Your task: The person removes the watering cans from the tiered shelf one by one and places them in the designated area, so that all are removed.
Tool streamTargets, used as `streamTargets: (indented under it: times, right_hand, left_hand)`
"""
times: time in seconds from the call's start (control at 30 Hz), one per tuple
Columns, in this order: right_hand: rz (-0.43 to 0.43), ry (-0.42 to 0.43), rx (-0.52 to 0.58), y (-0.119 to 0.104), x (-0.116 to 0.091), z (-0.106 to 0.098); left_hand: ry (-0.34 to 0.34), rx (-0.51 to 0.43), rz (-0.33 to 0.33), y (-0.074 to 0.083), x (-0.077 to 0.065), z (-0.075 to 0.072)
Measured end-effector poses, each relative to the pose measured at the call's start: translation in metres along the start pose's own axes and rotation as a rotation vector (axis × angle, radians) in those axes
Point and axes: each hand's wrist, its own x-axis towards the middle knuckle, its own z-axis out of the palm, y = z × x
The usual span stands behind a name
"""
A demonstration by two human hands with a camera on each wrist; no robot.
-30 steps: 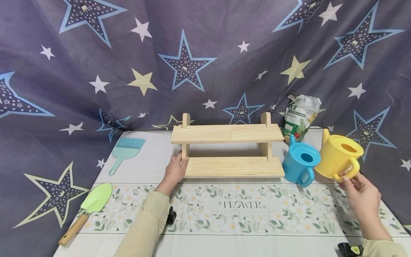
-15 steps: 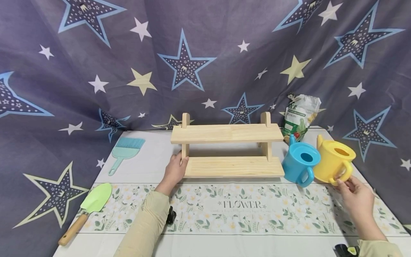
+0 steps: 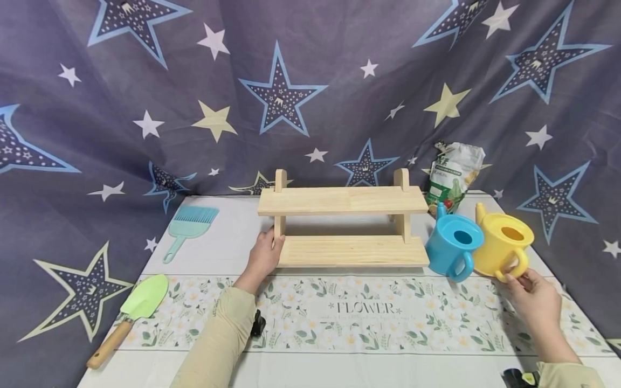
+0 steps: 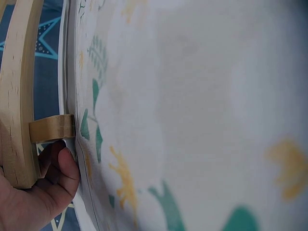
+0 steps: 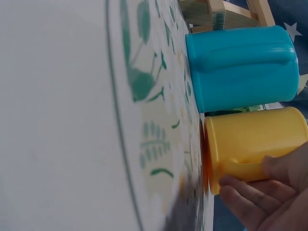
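Observation:
A two-tier wooden shelf (image 3: 349, 253) stands mid-table. My left hand (image 3: 264, 254) grips the left end of its lower board; in the left wrist view the fingers (image 4: 67, 166) curl beneath the board's end. At the right, my right hand (image 3: 536, 299) pinches the handle of a yellow watering can (image 3: 495, 250), thumb and fingers about the handle's lower part. The yellow can is upright, close beside a blue watering can (image 3: 448, 253). In the right wrist view, the yellow can (image 5: 255, 139) sits very near the tablecloth, and whether its base touches is hard to tell.
Behind the cans leans a clipped white-and-green bag (image 3: 453, 175). A teal brush with dustpan (image 3: 189, 223) lies at the back left, and a green trowel (image 3: 145, 296) with a wooden handle at the left edge. A star-patterned curtain (image 3: 310, 97) hangs behind the table.
My right hand has brought the yellow watering can leftward and down, closer to the blue one. The left hand stays on the shelf, which has not visibly moved.

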Motion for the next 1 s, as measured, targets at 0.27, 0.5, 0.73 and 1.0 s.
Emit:
streamTargets:
  times: [0.27, 0.5, 0.73, 1.0]
  right_hand:
    - [0.001, -0.026, -0.038, 0.000, 0.001, 0.005]
    - [-0.007, -0.064, -0.057, 0.001, 0.000, 0.000]
    - [-0.019, 0.002, -0.081, -0.003, -0.013, -0.010]
    - [-0.044, 0.122, -0.072, -0.012, -0.034, -0.022]
  left_hand:
    - [-0.011, 0.000, -0.002, -0.001, 0.001, 0.000]
    - [-0.012, -0.008, 0.006, -0.001, 0.001, 0.000]
    - [-0.015, -0.011, 0.004, 0.000, 0.001, 0.001]
    - [-0.002, -0.017, 0.004, 0.001, 0.000, -0.002]
